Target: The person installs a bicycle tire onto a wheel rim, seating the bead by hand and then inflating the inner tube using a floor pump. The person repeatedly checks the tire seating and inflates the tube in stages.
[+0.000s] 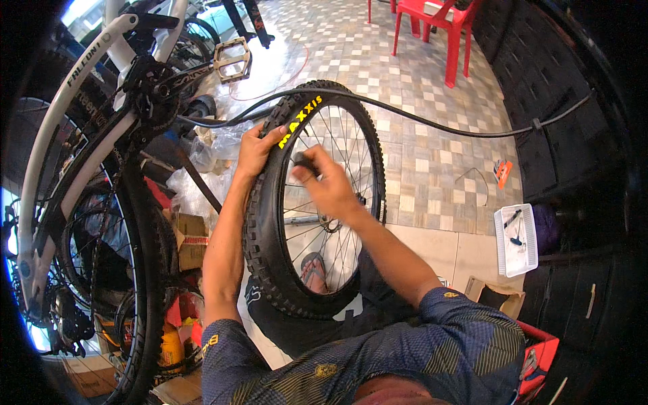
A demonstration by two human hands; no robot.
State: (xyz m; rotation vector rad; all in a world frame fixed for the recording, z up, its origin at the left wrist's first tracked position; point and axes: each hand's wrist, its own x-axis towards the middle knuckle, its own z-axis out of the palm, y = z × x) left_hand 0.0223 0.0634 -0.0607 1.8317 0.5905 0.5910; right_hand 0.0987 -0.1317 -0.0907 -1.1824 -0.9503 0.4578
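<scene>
A bicycle wheel (356, 145) with a knobby black tyre (266, 223) and yellow lettering stands upright between my legs. My left hand (255, 152) is closed round the tyre at its upper left, the thumb lying over the sidewall near the lettering. Inside the wheel's outline, in front of the spokes, my right hand (327, 182) is closed with a small dark object (308, 164) at its fingertips. Its kind is unclear because the hand is slightly blurred. Near that hand, a short valve stem (308, 131) seems to show by the rim.
A black hose (432, 123) stretches over the wheel's top toward dark drawers (540, 74). On the left stands a bicycle frame (67, 155) with a pedal (231, 61). A white basket (516, 241) with small tools, an open carton (495, 297) and a red chair (439, 20) are around.
</scene>
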